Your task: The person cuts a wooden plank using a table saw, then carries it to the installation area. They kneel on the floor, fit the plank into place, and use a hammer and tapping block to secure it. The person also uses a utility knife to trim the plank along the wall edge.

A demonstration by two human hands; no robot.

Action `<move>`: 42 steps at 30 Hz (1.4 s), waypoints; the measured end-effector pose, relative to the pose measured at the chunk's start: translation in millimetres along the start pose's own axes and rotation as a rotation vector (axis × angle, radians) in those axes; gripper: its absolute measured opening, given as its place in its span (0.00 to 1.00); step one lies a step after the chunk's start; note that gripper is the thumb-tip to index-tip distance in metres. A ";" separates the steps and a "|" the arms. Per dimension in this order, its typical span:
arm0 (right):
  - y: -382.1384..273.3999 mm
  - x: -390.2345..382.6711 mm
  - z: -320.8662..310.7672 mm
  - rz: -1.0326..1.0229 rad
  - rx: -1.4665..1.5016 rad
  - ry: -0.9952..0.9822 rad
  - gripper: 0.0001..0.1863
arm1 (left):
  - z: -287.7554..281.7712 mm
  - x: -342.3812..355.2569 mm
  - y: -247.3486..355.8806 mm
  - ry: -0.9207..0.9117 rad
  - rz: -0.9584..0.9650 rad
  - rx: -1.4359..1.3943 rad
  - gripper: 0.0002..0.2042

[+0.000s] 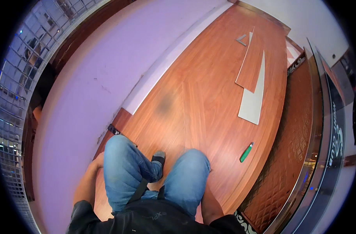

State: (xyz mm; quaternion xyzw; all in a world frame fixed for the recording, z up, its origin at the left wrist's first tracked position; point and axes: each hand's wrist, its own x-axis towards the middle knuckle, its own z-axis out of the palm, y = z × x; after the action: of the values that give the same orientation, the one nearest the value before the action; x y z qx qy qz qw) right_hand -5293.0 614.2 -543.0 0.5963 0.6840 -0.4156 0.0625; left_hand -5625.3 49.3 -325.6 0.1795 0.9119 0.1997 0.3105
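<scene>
My left hand point(100, 160) is low beside my left knee, near the purple wall; its fingers are hidden behind the leg. My right forearm point(211, 204) goes down beside my right thigh, and the leg covers nearly all of that hand. Whether either hand holds anything is hidden. Right of my right knee, a green-handled utility knife point(246, 153) lies on the wood-look floor point(213, 105). Farther off lie a tapered wood-look plank strip point(249, 66) and a pale grey piece point(251, 106), partly under it. A small grey L-shaped square point(241, 39) is beside the strip.
The low purple wall point(92, 74) runs along the left, with a metal grid point(14, 85) beyond it. On the right the floor ends in a curved edge, beside a brown quilted-pattern surface point(287, 156) and a glossy dark panel point(333, 128). My bent knees point(121, 163) fill the near middle.
</scene>
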 end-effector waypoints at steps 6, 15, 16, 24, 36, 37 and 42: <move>5.1 -4.7 -8.6 -0.040 -0.037 -0.017 0.23 | 56.0 72.9 3.5 -0.171 0.034 -0.008 0.24; -12.6 -3.8 -37.6 -0.080 -0.117 -0.018 0.24 | 51.2 293.4 94.4 -0.346 0.197 0.056 0.15; -14.1 -0.7 -52.6 -0.077 -0.141 0.009 0.24 | 51.1 321.2 123.1 -0.354 0.193 0.025 0.13; -133.1 3.1 -110.0 -0.225 -0.107 0.190 0.25 | 34.5 425.7 73.3 -0.259 0.253 -0.248 0.03; -464.5 104.2 -360.3 -0.492 -0.639 0.793 0.27 | 32.9 373.5 34.0 -0.387 0.041 -0.115 0.13; -490.6 109.5 -359.9 -0.471 -0.655 0.729 0.26 | 17.1 380.3 4.3 -0.357 0.054 -0.071 0.15; -587.4 109.5 -394.4 -0.555 -0.763 0.774 0.23 | -20.5 431.3 40.7 0.028 -0.214 -0.091 0.19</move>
State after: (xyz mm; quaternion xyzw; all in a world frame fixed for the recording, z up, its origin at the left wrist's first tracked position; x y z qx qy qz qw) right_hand -5671.6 984.7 -61.4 0.4392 0.8875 0.1048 -0.0919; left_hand -5950.5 273.6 -504.6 0.0638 0.9200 0.2092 0.3254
